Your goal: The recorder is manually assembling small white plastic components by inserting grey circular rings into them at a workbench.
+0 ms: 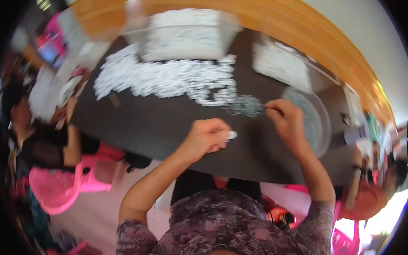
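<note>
On the table, a clear bin at the far edge remains well filled with white pieces. Before it, we see a broad white spread; finished or pending, we cannot tell. The right hand partly obstructs a grey-filled basin toward the right edge; its fingertips reach a grey heap, grip indeterminate. The left hand pinches one white piece toward the near edge.

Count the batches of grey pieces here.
2: a loose heap beside the white pieces, and a batch inside the round tub, partly behind the right hand. Others may be hidden.
</note>
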`<state>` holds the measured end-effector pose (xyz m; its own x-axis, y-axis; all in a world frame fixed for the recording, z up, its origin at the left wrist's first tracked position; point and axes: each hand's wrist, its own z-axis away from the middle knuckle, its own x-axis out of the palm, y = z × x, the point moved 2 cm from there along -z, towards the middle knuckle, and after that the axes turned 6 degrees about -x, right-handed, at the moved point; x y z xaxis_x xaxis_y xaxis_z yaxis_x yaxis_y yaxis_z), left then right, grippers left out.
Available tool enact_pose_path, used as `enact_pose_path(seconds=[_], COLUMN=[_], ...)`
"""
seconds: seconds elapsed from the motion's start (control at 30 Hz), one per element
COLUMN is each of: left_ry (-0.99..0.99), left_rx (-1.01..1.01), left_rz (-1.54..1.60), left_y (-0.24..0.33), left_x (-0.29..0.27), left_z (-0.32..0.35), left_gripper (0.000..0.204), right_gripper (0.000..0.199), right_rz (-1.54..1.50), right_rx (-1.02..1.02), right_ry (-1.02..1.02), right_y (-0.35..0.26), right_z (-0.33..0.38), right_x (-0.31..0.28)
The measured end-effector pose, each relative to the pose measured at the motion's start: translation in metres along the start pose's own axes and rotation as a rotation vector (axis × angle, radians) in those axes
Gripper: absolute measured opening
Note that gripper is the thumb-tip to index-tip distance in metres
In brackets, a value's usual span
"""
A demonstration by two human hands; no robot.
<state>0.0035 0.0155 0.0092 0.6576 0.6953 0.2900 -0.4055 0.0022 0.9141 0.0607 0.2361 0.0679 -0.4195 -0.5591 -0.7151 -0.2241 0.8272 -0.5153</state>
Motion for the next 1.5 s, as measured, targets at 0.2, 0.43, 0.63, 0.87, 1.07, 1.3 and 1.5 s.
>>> enact_pose_path(seconds=[0.2,0.43,0.63,0.87,1.07,1.3,1.5], left_ry=[-0.032,0.170,0.364,0.555,0.560,0.443,0.288], left_rx=[0.068,0.114,0.214,0.232,0.212,0.166,0.095], left_rz=[0.098,0.170,0.333,0.377,0.430,0.577,0.672], left_y=[-0.011,-0.006,-0.019,-0.020,-0.016,-0.013,-0.006], left_x=[-0.003,-0.038,-0.075,-0.100,-0.106,-0.098,-0.074], left_z=[0.006,0.087,0.135,0.145,0.136,0.124,0.099], left_gripper=[0.013,0.015,0.015,0.016,0.017,0.014,0.015], right_gripper=[0.011,0.012,0.017,0.012,0.017,0.013,0.014], right_rz=[-0.270,-0.171,0.084,0.019,0.035,-0.397,-0.685], right_rx=[-0.072,-0.499,-0.502,-0.528,-0.536,-0.256,0.199], right_ry=[-0.270,-0.368,-0.471,-0.447,-0.486,-0.385,-0.406], right_y=[-0.065,-0.162,-0.206,-0.213,-0.198,-0.144,-0.114], right_z=[-0.078,-0.144,-0.147,-0.150,-0.143,-0.090,-0.019], right_x=[0.066,0.222,0.289,0.317,0.302,0.204,0.121])
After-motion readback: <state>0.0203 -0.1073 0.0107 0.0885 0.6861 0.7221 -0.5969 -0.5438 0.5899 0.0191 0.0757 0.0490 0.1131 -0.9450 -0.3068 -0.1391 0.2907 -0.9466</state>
